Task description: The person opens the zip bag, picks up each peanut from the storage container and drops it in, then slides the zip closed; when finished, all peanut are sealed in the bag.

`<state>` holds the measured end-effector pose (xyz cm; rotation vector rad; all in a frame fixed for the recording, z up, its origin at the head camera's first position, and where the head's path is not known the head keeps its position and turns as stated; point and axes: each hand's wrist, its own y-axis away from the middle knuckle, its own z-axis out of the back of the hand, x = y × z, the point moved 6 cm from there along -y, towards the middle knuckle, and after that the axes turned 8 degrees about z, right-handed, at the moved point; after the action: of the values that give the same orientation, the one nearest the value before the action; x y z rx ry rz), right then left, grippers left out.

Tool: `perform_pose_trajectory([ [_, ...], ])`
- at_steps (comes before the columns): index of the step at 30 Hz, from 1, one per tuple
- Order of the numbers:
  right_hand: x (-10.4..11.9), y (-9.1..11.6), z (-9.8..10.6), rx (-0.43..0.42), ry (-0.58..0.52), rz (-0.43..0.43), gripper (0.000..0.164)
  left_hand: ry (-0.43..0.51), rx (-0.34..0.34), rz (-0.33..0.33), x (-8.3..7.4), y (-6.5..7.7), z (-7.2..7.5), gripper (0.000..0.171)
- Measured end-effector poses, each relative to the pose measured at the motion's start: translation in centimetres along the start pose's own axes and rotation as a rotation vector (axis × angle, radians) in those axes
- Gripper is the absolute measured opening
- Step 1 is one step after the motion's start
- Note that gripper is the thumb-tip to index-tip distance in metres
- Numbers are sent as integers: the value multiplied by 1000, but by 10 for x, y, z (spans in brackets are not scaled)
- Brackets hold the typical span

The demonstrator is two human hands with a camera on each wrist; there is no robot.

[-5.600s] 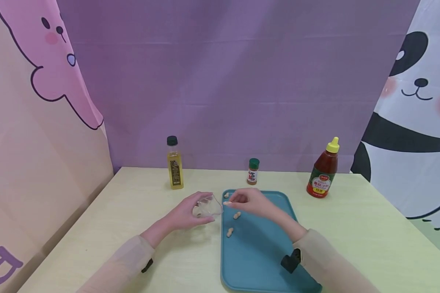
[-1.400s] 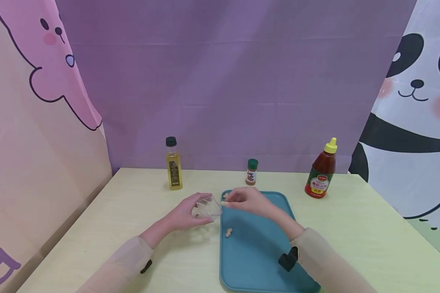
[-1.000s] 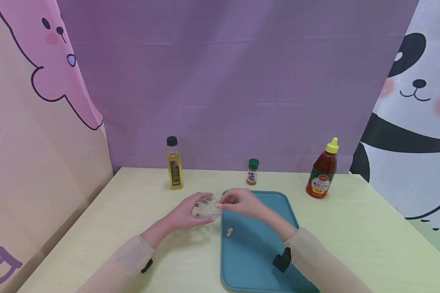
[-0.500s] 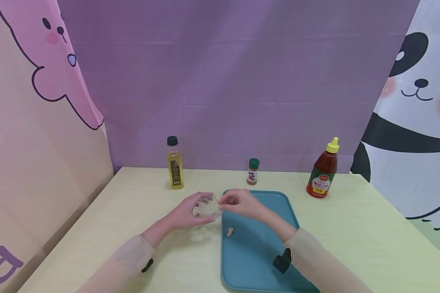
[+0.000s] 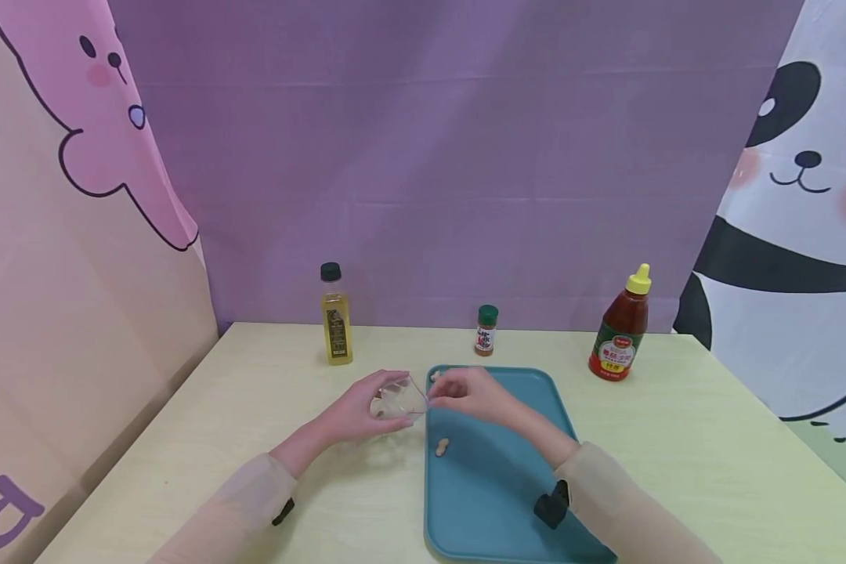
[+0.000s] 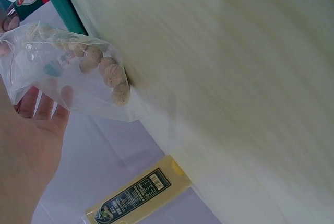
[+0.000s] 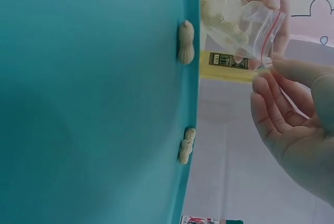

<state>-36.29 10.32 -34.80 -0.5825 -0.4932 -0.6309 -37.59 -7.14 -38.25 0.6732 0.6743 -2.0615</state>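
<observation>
My left hand (image 5: pixel 359 407) grips a clear zip-lock bag (image 5: pixel 400 398) between thumb and fingers, its mouth turned right. In the left wrist view, several peanuts (image 6: pixel 112 72) lie inside the bag. My right hand (image 5: pixel 472 393) is at the bag's mouth, over the left edge of a blue tray (image 5: pixel 500 486). In the right wrist view, its thumb and fingertips are right at the red zip edge, with no peanut showing between them. On the tray, one peanut (image 5: pixel 442 446) lies near the left edge and another peanut (image 5: pixel 435 376) in the far left corner.
At the back of the pale table (image 5: pixel 677 439) stand an oil bottle (image 5: pixel 337 329) on the left, a small green-capped spice jar (image 5: pixel 486 333) in the middle and a ketchup bottle (image 5: pixel 619 337) on the right. A purple cloth (image 5: pixel 423 157) hangs behind.
The middle peanut left the tray in my right hand's pinch and went to the bag's mouth. Now the right hand has drawn back slightly, without it showing. The left hand holds still.
</observation>
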Motion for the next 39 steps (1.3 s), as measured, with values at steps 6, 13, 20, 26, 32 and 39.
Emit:
perform_pose_trajectory([
  [6,-14,10,-5,101,18,-38,22,-18,-6,-10,1,0,-1,70],
  [13,-21,18,-13,238,13,-52,24,-30,-5,5,1,-1,0,71],
  [20,-23,22,-22,322,4,-41,23,-37,0,6,1,-1,-1,71],
  [26,-24,22,-25,343,4,-64,24,-40,5,12,1,-1,-1,73],
  [32,-26,23,-26,356,31,-90,22,-39,2,9,0,-1,-1,73],
  [39,-31,24,-28,361,33,-112,17,-34,-2,2,0,0,-1,72],
])
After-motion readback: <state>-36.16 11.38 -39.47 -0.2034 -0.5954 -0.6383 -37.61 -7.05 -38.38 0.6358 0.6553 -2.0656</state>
